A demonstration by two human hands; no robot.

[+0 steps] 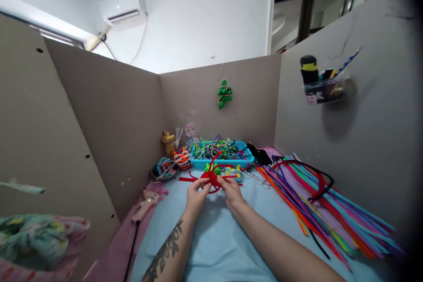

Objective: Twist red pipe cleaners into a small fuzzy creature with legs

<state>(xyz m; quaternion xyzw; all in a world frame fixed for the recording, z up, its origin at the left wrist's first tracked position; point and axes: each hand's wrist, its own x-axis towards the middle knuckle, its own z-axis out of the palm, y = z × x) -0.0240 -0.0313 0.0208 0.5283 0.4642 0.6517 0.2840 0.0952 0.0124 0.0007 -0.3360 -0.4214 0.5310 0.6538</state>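
A red pipe-cleaner figure point(210, 176), with a round body and several thin legs sticking out, is held up over the light blue cloth point(214, 238). My left hand point(198, 190) pinches it from the left between thumb and fingers. From the right, my right hand point(230, 188) grips it with fingertips closed. Just behind the red piece sits a green fuzzy shape point(216, 170), partly hidden by it. A yellow and light blue fuzzy piece point(234, 172) lies right of that.
Behind my hands stands a blue basket point(200, 164) of pipe-cleaner pieces. Long coloured pipe cleaners point(327, 207) spread over the right side. A dark dish point(165, 176) and a pink corded glue gun point(147, 205) lie left. Grey partitions point(218, 123) enclose the table.
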